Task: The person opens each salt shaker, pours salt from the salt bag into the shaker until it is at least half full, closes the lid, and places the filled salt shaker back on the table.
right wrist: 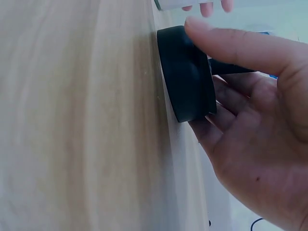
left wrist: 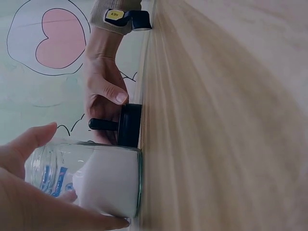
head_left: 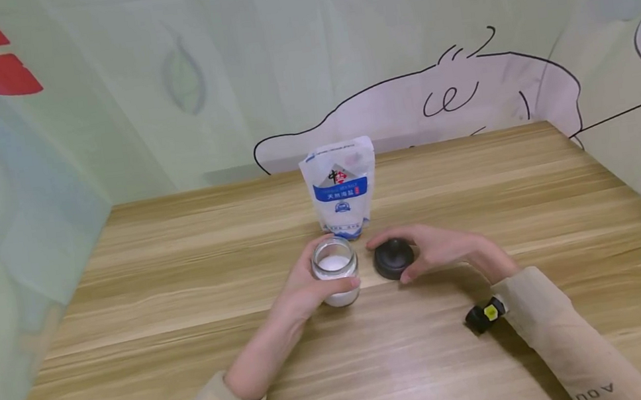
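Observation:
My left hand [head_left: 307, 288] holds a clear glass jar [head_left: 341, 294] with the thumb across its near side. White, salt-like powder [left wrist: 113, 180] partly fills the jar, whose mouth is uncovered. To the right, my right hand [head_left: 437, 249] grips a round black lid [head_left: 394, 259] by its sides, thumb nearest me. A stem-like knob [left wrist: 103, 124] sticks up from the lid in the left wrist view. The lid sits at the table surface; whether it fully touches cannot be told. Just behind the jar stands a white and blue pouch [head_left: 341, 191] labelled as sea salt.
The wood-grain table [head_left: 182, 244] runs back to a pale printed cloth [head_left: 134, 103] with cartoon drawings, which also hangs at both sides. Small black cameras [head_left: 479, 318] are strapped to both wrists, over beige sleeves [head_left: 571, 336].

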